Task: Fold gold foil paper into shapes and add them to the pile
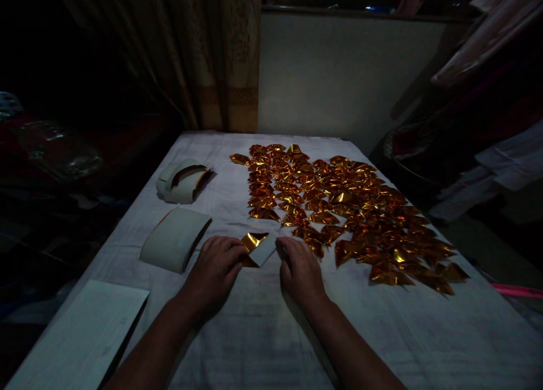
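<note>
Between my two hands a sheet of gold foil paper is partly folded on the cloth, with its white backing and some shiny gold showing. My left hand has its fingers closed on the left end of the paper. At the opposite corner, my right hand pinches the edge with curled fingers; the exact grip of its fingertips is partly hidden. Just beyond and to the right lie many folded gold foil pieces, set out roughly in rows and heaped closer together at the right.
A white cloth covers the table. Left of my hands lies a curved stack of paper, with curled sheets behind it. A flat pale box or pad is at the near left. A curtain and wall stand behind.
</note>
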`<action>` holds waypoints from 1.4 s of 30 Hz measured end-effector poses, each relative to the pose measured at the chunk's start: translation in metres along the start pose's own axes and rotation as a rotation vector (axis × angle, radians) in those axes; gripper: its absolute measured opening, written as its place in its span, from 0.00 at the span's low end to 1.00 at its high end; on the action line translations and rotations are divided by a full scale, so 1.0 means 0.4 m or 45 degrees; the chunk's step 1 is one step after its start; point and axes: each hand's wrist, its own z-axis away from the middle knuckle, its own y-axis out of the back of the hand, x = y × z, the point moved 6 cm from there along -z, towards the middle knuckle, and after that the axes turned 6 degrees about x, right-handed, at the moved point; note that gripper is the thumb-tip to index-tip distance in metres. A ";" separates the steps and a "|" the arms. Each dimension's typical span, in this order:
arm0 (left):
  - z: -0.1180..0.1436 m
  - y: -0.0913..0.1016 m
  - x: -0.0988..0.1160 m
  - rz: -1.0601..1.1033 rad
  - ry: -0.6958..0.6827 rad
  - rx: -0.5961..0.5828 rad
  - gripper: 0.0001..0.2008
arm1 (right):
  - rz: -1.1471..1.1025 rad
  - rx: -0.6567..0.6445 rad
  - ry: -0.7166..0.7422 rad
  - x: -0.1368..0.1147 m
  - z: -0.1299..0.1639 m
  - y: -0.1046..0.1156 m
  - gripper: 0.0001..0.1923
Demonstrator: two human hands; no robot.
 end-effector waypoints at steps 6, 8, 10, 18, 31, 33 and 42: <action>0.005 -0.006 -0.011 -0.008 0.051 -0.033 0.10 | -0.124 -0.027 -0.003 0.012 -0.013 -0.011 0.22; 0.005 -0.007 -0.010 -0.020 0.036 -0.059 0.09 | -0.128 -0.037 0.028 0.011 -0.017 -0.011 0.18; 0.002 -0.005 -0.003 -0.040 0.003 -0.067 0.09 | -0.111 -0.044 0.076 0.006 -0.019 -0.008 0.14; 0.002 -0.006 0.044 -0.193 -0.035 0.058 0.07 | 0.070 -0.026 0.277 -0.059 0.008 0.023 0.08; 0.018 -0.052 0.090 -0.296 -0.107 0.008 0.06 | -0.086 -0.172 0.237 -0.003 0.008 0.027 0.05; 0.024 -0.062 0.099 -0.278 -0.090 -0.016 0.06 | -0.080 -0.174 0.224 0.004 0.004 0.023 0.06; 0.033 -0.079 0.116 -0.131 -0.033 -0.113 0.08 | -0.003 -0.177 0.172 0.001 -0.008 0.008 0.08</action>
